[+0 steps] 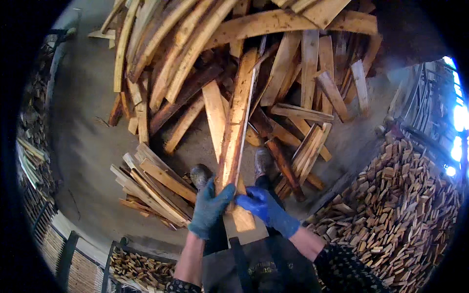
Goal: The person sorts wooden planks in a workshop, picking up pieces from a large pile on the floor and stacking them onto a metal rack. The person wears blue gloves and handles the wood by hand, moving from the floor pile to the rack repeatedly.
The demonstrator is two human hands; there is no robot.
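A long bark-edged wooden slab (pixel 238 117) slopes away from me toward the large wood pile. My left hand (pixel 211 209), in a teal glove, is closed round the slab's near left edge. On the opposite edge, my right hand (pixel 258 201) in a blue glove is closed against it, with its fingertips partly hidden. A paler board end (pixel 243 219) shows beneath the slab, between my hands. Another pale board (pixel 214 110) leans just left of the slab.
Long curved slabs (pixel 181 44) are heaped at the far side. A stack of split pieces (pixel 156 183) lies left of my boots (pixel 201 176). Chopped firewood (pixel 386 215) forms a big mound at the right, and a crate of short pieces (pixel 139 266) stands at lower left.
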